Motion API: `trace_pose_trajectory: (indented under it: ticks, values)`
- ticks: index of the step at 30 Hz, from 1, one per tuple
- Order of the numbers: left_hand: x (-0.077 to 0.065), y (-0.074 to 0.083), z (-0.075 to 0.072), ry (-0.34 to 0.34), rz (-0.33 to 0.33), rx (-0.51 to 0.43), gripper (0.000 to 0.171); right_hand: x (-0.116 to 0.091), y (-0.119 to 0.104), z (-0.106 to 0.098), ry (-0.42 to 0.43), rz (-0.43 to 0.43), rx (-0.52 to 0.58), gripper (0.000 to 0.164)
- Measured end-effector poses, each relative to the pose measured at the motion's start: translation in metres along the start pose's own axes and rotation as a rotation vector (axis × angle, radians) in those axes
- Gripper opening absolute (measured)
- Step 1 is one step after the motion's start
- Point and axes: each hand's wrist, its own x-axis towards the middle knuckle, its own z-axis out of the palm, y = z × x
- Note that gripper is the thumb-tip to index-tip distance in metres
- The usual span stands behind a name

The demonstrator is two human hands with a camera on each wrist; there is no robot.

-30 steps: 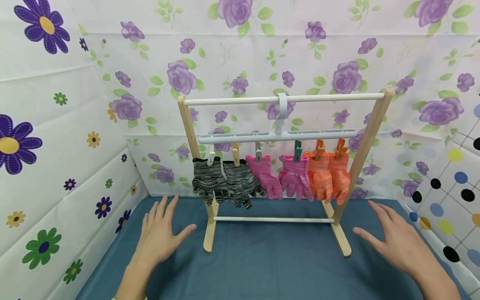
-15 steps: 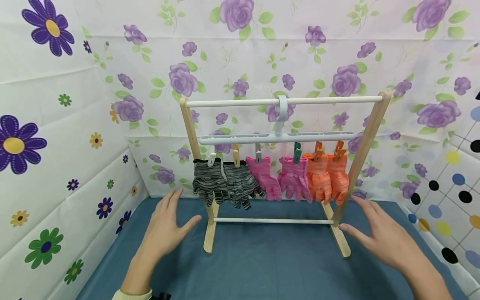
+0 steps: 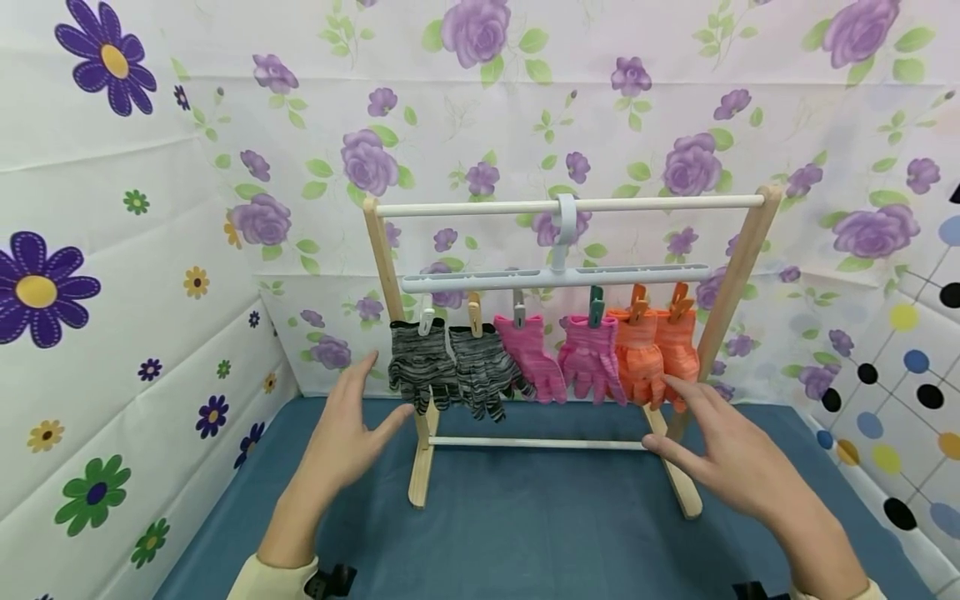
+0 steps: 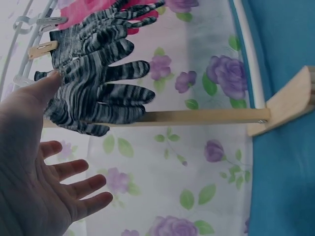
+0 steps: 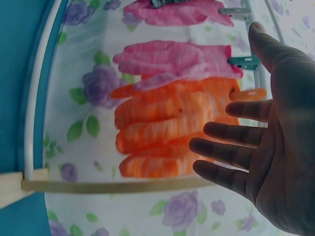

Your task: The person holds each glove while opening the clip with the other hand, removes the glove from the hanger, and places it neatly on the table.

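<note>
Two grey gloves (image 3: 422, 357), two pink gloves (image 3: 590, 354) and two orange gloves (image 3: 637, 350) hang by clips (image 3: 596, 306) from a white hanger (image 3: 480, 281), hooked over the rack's top rail (image 3: 667, 203). The left hand (image 3: 341, 437) is beside the grey gloves, the right hand (image 3: 731, 454) near the orange gloves. Both: fingers extended, gripping nothing; from here, contact is indeterminable.

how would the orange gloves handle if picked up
The orange gloves are likely floppy, as they droop from their tops. They are probably light, since one small orange clip holds each. A tug might swing them, because the hanger merely hooks over the top rail.
</note>
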Motion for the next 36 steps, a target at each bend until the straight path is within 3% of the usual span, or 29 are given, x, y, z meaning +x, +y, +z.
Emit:
trace_pose_trajectory:
  ticks: [7, 16, 29, 36]
  values:
    - [0.015, 0.013, -0.007, 0.065, 0.031, -0.117, 0.089, 0.010, -0.017, 0.000, 0.005, -0.054, 0.039, 0.093]
    - [0.027, 0.024, -0.008, 0.153, 0.075, -0.195, 0.073, 0.028, -0.039, 0.000, -0.013, -0.111, 0.097, 0.091]
    - [0.038, 0.033, -0.008, 0.186, 0.062, -0.258, 0.049, 0.060, -0.076, 0.005, -0.007, -0.309, 0.233, 0.075]
    - [0.040, 0.034, -0.008, 0.179, 0.044, -0.282, 0.047, 0.073, -0.100, 0.008, -0.028, -0.370, 0.300, 0.071]
